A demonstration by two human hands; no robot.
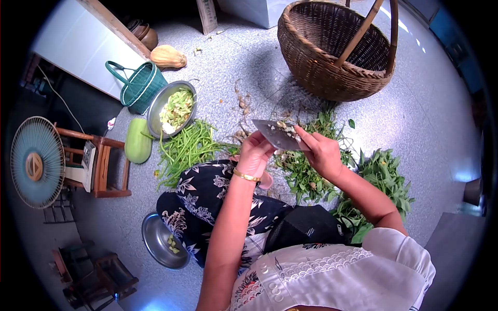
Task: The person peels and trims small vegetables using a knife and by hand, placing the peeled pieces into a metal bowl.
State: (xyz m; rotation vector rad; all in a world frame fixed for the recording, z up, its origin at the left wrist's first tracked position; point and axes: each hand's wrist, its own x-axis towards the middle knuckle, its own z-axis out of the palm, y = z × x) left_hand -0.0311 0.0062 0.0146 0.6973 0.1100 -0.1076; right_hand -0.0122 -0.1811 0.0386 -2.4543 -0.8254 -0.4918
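Note:
A broad-bladed cleaver (pixel 282 139) is held up in front of my knees, its grey blade lying fairly flat. Small pale chopped bits (pixel 284 127) cling to the blade. My left hand (pixel 254 155) is closed at the blade's near left edge. My right hand (pixel 325 157) grips the cleaver at its right end, with the index finger stretched along the blade by the bits. The handle is hidden, apparently inside the right hand. Below and behind the blade, loose leafy greens (pixel 306 179) lie on the floor.
A large wicker basket (pixel 321 72) stands at the back. Long green beans (pixel 189 145), a metal bowl of chopped vegetable (pixel 150 118), a green gourd (pixel 138 141) and a green basket (pixel 136 98) are at left. Another metal bowl (pixel 155 254) sits nearer. More leaves (pixel 386 179) lie at right.

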